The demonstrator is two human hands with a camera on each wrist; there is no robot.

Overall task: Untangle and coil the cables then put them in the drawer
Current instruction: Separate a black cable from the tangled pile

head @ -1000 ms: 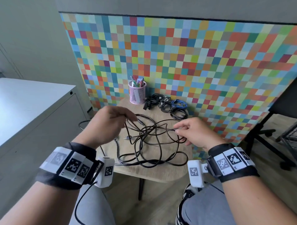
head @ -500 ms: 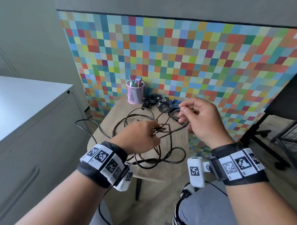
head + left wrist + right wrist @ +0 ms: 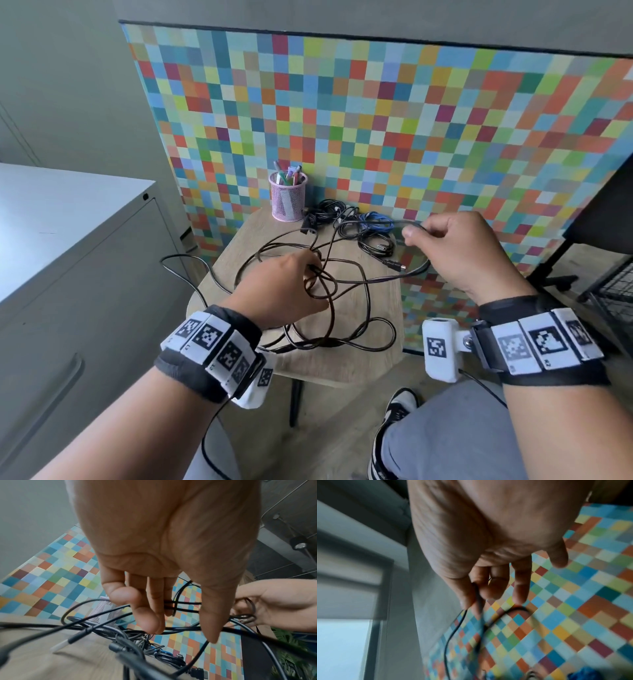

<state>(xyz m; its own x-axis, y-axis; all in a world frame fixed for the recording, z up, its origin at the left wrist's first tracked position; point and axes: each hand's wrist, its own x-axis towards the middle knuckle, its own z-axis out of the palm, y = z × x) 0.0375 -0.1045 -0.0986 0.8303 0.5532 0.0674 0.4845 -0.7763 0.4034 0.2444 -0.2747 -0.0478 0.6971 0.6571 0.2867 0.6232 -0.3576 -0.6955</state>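
On table (image 3: 359, 363), tangled black cable (image 3: 342, 308), looped, both hands gripping

My left hand (image 3: 281, 291) reaches forward, palm down, fingers (image 3: 150, 615) and thumb curled and pinching black cable (image 3: 346, 281) strands. My right hand (image 3: 459, 253) is raised higher and off to the right, knuckles up, thumb and forefinger pinching a loop of the same cable. Both wrists wear marker bands.
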